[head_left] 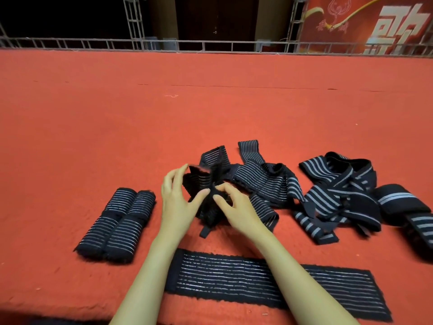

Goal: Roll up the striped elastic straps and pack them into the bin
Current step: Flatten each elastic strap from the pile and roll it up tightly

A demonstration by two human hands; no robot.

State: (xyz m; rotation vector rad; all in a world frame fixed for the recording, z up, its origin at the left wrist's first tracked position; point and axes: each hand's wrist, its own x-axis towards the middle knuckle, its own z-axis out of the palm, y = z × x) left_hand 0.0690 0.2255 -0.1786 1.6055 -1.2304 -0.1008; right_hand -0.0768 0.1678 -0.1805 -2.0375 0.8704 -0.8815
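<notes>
A crumpled dark strap with thin pale stripes (199, 181) is held up over the red carpet at centre. My left hand (178, 198) pinches its left side with thumb and fingers curled round it. My right hand (234, 205) pinches its lower right part. Two rolled straps (117, 221) lie side by side at the left. One strap (234, 277) lies flat and unrolled in front of me, partly under my forearms. A loose heap of thin-striped straps (264, 181) lies behind my right hand. No bin is in view.
A tangled pile of wider-striped straps (339, 195) lies at the right, reaching the frame edge. The red carpet (164, 113) stretches far ahead to a metal truss rail (210, 45). A red banner (375, 22) stands at the back right.
</notes>
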